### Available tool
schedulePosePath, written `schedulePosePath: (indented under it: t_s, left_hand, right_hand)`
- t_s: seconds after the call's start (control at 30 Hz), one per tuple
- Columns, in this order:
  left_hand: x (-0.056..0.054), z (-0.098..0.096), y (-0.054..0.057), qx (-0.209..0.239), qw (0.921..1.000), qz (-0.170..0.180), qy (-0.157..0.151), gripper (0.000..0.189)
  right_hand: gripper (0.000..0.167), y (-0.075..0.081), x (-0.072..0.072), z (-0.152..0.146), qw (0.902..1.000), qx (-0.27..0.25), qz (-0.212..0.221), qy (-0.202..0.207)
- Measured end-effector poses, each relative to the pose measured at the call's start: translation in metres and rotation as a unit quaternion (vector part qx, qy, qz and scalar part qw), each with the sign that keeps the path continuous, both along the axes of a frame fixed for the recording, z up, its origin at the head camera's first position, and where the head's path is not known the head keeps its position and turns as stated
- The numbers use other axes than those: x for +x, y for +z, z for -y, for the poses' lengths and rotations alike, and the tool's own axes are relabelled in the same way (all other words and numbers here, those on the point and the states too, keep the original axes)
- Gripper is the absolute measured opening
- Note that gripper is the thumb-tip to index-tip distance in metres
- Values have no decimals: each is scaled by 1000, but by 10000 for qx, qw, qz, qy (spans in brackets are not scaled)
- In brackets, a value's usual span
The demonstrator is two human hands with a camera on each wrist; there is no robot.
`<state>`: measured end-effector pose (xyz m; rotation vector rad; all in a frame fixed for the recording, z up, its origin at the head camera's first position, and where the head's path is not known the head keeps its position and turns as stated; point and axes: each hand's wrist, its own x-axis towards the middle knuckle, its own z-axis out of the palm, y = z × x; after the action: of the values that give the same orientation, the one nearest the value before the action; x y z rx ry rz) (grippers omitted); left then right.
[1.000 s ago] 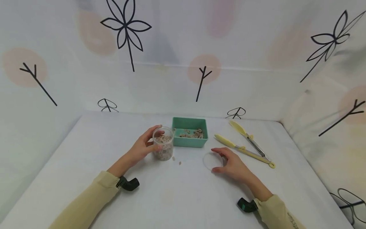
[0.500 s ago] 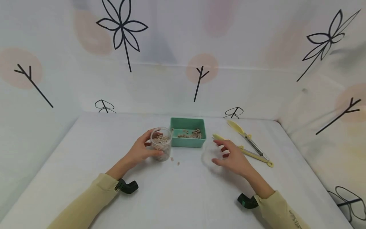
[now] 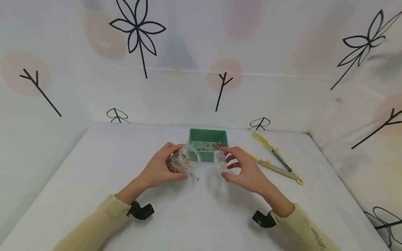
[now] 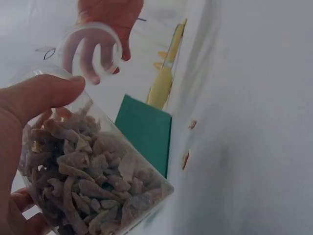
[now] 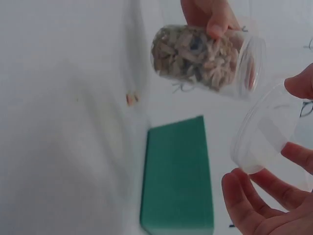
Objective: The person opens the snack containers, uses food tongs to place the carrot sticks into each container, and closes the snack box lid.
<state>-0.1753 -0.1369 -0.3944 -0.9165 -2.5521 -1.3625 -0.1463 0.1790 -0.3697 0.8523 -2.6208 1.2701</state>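
Note:
My left hand (image 3: 161, 166) grips a clear plastic jar (image 4: 93, 171) packed with small greyish-brown dried pieces. The jar is tilted, its mouth turned toward the right hand. With thumb and fingertips, my right hand (image 3: 243, 169) holds a clear round lid (image 5: 266, 127) by its edge, its inner side facing the jar. A small gap separates the lid and the jar's rim in the head view. Right behind both hands stands a green rectangular tray (image 3: 208, 133), with some of the same pieces lying in it.
Yellow-tipped tongs (image 3: 277, 162) lie spread on the table to the right of the tray. A loose piece (image 3: 198, 179) lies on the white cloth in front of the tray. Patterned fabric walls (image 3: 176, 97) rise behind and at the sides.
The right hand has lifted the lid off the table and brought it left toward the jar. The left hand has tipped the jar from upright toward the right.

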Motion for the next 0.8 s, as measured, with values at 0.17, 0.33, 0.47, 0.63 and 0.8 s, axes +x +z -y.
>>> schedulePosePath:
  t_s: [0.17, 0.33, 0.47, 0.63, 0.8]
  left_hand:
    - [12, -9, 5, -512, 9976, -452, 117, 85]
    - [19, -15, 5, -788, 9945, -681, 139, 83]
    - [23, -19, 5, -986, 9917, -810, 141, 81]
    - [26, -22, 5, -1100, 9900, -862, 167, 81]
    - [27, -22, 5, -1144, 9895, -860, 225, 81]
  right_hand:
    - [68, 1, 2, 15, 9993, 35, -139, 350]
    - [69, 4, 4, 29, 9983, 268, -203, 476]
    - [68, 5, 4, 37, 9970, 303, -306, 641]
    - [67, 4, 3, 43, 9957, 424, -439, 703]
    - [67, 3, 3, 45, 9944, 574, -555, 692]
